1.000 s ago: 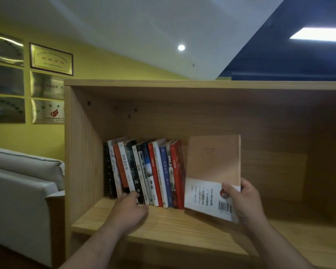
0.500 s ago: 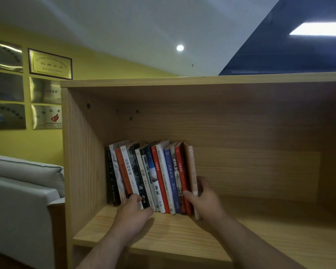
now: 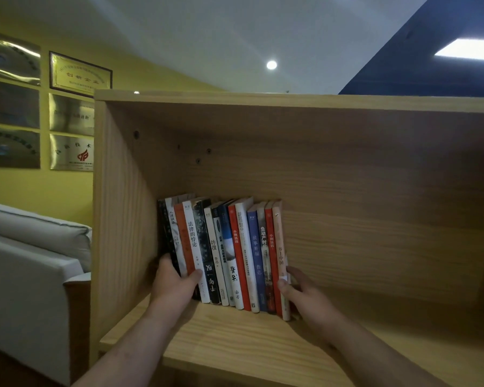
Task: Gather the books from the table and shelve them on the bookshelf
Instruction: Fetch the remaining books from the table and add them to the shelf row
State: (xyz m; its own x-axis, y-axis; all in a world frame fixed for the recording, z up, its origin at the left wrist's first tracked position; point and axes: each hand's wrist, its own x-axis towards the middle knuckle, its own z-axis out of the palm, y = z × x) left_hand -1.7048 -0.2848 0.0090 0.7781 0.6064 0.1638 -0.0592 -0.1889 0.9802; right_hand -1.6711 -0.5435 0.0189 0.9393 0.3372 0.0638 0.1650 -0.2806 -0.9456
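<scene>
The tan book (image 3: 280, 258) stands at the right end of the row of books (image 3: 224, 252), on the near-left part of the bookshelf (image 3: 235, 339) board, its spine facing me and touching the red one beside it. My right hand (image 3: 302, 291) has its thumb on the foot of that spine and its fingers laid along the right cover, so it brackets the book's lower corner. My left hand (image 3: 173, 286) is curled round the leftmost books (image 3: 176, 241), fingers reaching behind the left end and thumb across the spines.

I judge these to be thin paperbacks: light, a bit floppy, with smooth covers that slide easily against each other and on the wood. Nothing props the row on its right, and it already tilts slightly, so I expect it to fan over if I let go carelessly. The best hold is low on the outer covers, squeezing the row from both ends, not pulling at the spine tops.

A second ago the tan book was out in front of the shelf, cover towards me, gripped at its lower edge by my right hand just right of the row. Half a second ago it was already slotted in at the right end. Since then my left hand has shifted from the lower spines further left, to clasp the end of the row.
</scene>
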